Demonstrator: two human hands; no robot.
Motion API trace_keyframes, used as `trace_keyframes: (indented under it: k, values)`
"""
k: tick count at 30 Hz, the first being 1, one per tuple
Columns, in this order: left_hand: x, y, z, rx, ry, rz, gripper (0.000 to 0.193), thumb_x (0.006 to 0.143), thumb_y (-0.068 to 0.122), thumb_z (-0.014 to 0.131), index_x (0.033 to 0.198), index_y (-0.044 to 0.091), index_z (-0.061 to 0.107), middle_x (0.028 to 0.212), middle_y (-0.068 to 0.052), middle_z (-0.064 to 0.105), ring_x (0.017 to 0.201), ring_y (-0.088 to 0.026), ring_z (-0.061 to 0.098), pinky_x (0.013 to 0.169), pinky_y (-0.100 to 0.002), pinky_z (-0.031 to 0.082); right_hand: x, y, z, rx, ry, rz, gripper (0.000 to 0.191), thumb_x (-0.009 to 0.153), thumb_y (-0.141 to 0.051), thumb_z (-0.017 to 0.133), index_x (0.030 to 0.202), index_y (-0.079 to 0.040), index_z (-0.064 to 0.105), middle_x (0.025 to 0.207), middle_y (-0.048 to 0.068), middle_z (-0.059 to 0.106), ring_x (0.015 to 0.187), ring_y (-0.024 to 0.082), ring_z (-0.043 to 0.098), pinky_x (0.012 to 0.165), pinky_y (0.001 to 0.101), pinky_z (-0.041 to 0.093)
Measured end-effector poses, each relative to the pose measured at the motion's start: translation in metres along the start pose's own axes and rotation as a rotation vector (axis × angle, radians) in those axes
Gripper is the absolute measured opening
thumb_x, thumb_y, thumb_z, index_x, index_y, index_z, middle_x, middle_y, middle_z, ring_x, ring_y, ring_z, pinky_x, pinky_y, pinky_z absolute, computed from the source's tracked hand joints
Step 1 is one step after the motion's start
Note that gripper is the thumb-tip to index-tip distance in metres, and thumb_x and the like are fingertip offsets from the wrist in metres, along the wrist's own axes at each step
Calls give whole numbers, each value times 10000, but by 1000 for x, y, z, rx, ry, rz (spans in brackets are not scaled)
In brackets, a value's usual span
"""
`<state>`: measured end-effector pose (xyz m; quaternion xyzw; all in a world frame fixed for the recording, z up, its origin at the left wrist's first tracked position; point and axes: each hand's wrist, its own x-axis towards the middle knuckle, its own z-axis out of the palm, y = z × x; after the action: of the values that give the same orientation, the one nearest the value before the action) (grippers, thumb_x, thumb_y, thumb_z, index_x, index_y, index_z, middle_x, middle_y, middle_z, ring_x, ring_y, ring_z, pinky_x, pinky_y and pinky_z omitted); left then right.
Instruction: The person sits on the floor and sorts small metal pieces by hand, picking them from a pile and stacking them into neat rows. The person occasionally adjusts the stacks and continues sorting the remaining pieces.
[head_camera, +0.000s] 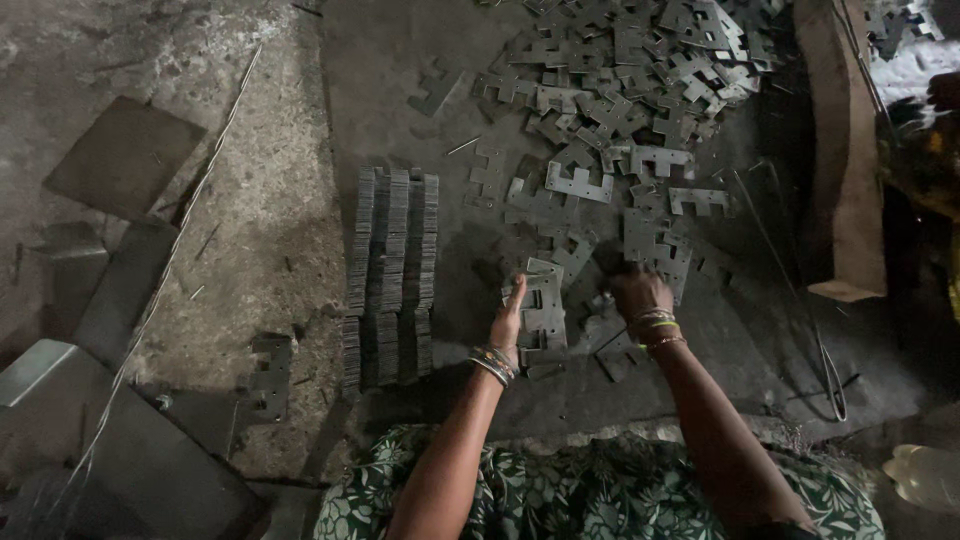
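From the head view, the left hand (508, 318) presses flat and open against a small stack of notched plates (545, 305) on the floor (270, 230). The right hand (637, 292) reaches into the loose plate pile (630, 80); its grip I cannot tell. A long plate row (392, 270) lies beside.

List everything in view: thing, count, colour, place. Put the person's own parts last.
Loose notched metal plates: many, grey, heaped at top centre.
Stacked plates: one long row, grey, left of the hands.
Small plate bundle: one, grey, between the hands.
Single plate: one, dark grey, lower left floor.
Wooden block: one, brown, right.
Wire: one, pale, left floor.
Left hand: against the bundle, bangles on the wrist.
Right hand: on loose plates, bangles on the wrist.
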<state>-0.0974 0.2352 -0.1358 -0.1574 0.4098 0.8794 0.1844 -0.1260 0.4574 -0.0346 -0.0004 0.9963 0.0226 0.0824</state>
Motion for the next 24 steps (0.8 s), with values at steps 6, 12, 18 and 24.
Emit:
trace_keyframes:
  k: [6,12,18,24]
  values:
    - [-1,3,-1,-47,-17,-25,694,960,637,514,1446,143,538,1367,21,585,1188,-130,587,990,-340,491,7,4,-9,356,77,256,665,742,-506,786,1217,-53,680,1053,239,719,925,437,697,765,523,571]
    - [23,-24,-20,-174,-186,-34,854,1060,663,477,1524,-54,471,1416,-255,534,1209,-343,529,1017,-462,454,12,11,-11,309,163,154,377,881,-456,768,1053,-122,812,1015,172,781,933,371,738,815,470,600]
    - [29,-21,-19,-100,-157,57,789,967,730,496,1394,68,541,1311,-65,580,1121,-176,588,942,-334,497,-16,3,-14,666,177,98,606,597,-311,884,1165,-156,743,1085,96,754,956,247,723,802,378,599]
    - [-17,18,8,-308,-163,-216,820,888,820,494,1149,68,693,911,-100,740,713,-219,725,641,-380,618,-54,27,3,341,-138,29,246,991,-362,734,1173,-196,742,1266,38,726,1107,211,701,925,403,616]
